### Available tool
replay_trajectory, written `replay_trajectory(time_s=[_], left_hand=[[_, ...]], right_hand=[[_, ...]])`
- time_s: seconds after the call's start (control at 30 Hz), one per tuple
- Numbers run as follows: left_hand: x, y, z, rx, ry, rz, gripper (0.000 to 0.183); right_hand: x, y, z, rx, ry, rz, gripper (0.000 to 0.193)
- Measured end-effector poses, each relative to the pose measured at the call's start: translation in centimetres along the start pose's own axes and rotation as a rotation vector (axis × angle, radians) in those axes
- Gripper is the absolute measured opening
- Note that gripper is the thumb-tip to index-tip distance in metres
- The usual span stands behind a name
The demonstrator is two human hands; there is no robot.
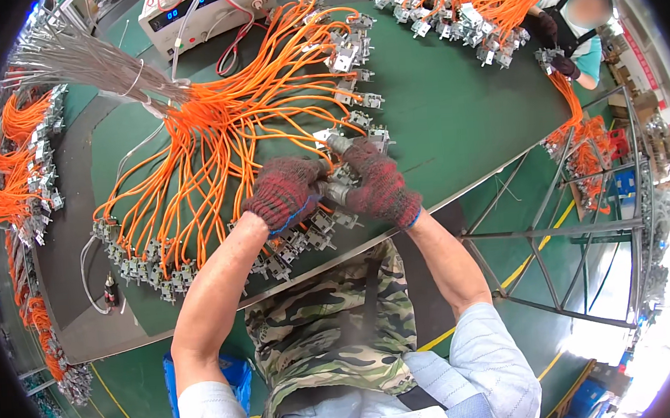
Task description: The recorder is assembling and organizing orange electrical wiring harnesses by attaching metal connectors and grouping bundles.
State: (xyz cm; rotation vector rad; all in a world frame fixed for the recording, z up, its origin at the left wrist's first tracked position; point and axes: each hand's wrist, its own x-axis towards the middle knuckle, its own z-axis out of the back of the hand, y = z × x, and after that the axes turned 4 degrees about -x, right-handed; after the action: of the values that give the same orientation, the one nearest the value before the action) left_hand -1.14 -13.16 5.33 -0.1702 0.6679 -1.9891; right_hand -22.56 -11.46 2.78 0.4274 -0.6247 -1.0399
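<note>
Both my hands wear dark red and grey knitted gloves and meet at the near edge of the green table (453, 123). My left hand (287, 193) is closed, its fingertips against a grey metal cable-end fitting (337, 192) between the hands. My right hand (380, 184) grips that fitting from the other side, its fingers curled. Another grey fitting (338, 143) shows just beyond the right fingertips. Orange cables (217, 132) fan out around my hands from a bundle, each ending in a silver metal fitting. The gloves hide part of what the fingers hold.
A white power supply unit (209, 20) with a blue display stands at the back. Silver wires (91, 59) are tied at the left. More orange cables (460, 2) lie far right, near a co-worker (579, 29). A metal frame (562, 232) stands right; a blue bin (234, 379) sits below.
</note>
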Motion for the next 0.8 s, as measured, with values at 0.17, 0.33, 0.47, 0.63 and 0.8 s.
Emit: replay_trajectory(time_s=[0.17,0.33,0.47,0.63,0.8], left_hand=[[-1.3,0.9,-0.3,-0.44,-0.313,-0.049,0.026],[-0.4,0.0,1.4,-0.545,-0.491,0.075,0.022],[3.6,-0.5,2.6,0.099,-0.344,-0.208,0.018],[6.8,-1.3,2.8,0.381,-0.049,-0.121,0.032],[7.7,0.6,1.9,0.427,-0.063,-0.207,0.042]], right_hand=[[1.7,-1.2,2.8,-0.284,0.19,0.242,0.078],[1.8,0.1,1.2,-0.542,0.503,0.186,0.055],[2.0,0.0,1.5,-0.505,0.617,0.229,0.058],[0.1,-0.8,2.6,0.097,0.347,0.128,0.075],[-2.2,-0.4,3.4,0.264,0.23,-0.009,0.078]])
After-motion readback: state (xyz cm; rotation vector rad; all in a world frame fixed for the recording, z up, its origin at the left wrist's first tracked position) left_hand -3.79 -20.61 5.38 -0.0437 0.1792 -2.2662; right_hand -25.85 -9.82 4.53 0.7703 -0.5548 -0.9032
